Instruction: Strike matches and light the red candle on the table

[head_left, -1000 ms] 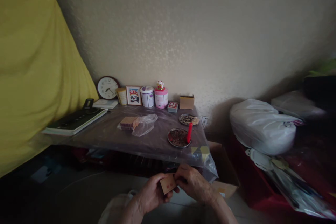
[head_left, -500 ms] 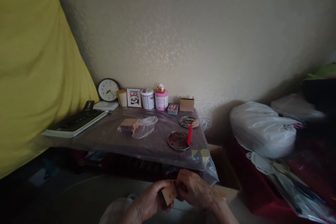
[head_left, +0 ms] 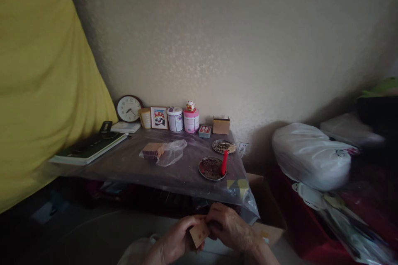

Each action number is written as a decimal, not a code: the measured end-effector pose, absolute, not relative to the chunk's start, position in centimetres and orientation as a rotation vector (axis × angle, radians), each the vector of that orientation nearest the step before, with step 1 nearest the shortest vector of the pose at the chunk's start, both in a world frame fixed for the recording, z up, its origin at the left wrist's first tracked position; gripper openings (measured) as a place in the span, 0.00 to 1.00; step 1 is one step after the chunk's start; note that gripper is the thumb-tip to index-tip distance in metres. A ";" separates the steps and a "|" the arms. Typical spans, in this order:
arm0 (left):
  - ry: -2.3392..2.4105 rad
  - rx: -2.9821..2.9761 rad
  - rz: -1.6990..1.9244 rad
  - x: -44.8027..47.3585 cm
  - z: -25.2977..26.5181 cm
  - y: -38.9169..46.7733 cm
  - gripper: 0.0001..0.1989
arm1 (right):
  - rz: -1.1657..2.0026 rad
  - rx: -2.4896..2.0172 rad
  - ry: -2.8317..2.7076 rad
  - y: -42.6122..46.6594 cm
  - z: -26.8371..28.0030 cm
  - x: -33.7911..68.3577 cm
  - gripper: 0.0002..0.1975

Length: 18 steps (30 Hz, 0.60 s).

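Observation:
Low in front of me, my left hand (head_left: 178, 236) grips a small tan cardboard box (head_left: 199, 233) with reddish marks on its face. The box is tilted, with my thumb along its upper edge. My right hand (head_left: 228, 225) is closed at the box's right end, its fingers curled against it. Whether those fingers pinch a part of the box is hidden. Beyond my hands, a round dish (head_left: 207, 172) of dark soil-like bits stands on the table with an upright red scoop handle (head_left: 224, 162) in it.
On the plastic-covered table (head_left: 124, 161) lie tan boxes (head_left: 151, 150) in clear wrap and a plate (head_left: 221, 145) of thin sticks. A clock (head_left: 129, 108), tubs (head_left: 191, 121), a card pack (head_left: 205, 131) and an open carton (head_left: 221, 125) line the wall. White bags (head_left: 311, 155) bulge at right.
Both hands stay together low in view; the small box has tilted and shifted slightly down and left. The whole scene sits a little lower as the view moves.

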<state>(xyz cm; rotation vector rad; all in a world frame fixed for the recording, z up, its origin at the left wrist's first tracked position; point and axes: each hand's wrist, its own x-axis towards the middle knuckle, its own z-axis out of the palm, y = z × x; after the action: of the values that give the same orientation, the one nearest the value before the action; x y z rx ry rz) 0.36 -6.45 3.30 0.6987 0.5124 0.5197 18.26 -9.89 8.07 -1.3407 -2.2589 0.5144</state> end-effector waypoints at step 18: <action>0.724 1.035 0.535 0.1 2.1 -6.8 0.18 | 0.624 -1.486 -2.286 -9.8 7.6 18.3 0.06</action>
<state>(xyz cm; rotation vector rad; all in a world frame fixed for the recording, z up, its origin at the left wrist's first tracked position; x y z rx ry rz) 0.14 -6.82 2.07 1.0354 0.7238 0.5355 18.34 -9.78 7.64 -1.4862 -2.2860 0.6237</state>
